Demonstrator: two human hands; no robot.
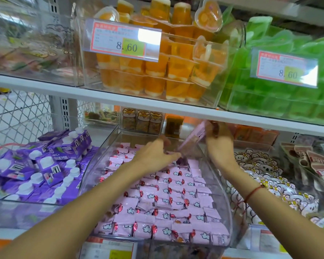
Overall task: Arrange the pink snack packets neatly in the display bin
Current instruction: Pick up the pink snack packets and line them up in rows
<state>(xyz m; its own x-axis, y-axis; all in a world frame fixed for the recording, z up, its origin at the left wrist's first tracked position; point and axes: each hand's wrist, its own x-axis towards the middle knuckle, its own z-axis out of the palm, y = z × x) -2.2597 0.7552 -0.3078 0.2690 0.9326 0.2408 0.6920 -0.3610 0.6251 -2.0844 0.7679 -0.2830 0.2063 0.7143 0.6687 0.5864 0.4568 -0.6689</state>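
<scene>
Two "8.60" price tags (126, 39) overhead; right grip (218, 141) around pink packet (194, 138), left grip (155, 154) unclear.

Bright even light, price-tag (149, 37) glare, blurred wide-angle edges.

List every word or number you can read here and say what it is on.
"8.60": price tag on the orange jelly cup bin.
"8.60": price tag on the green jelly bin.
"NEC+": purple carton, partly blurred.
Small print on both tags, pink packets and the lower shelf labels: too blurred to read.
</scene>
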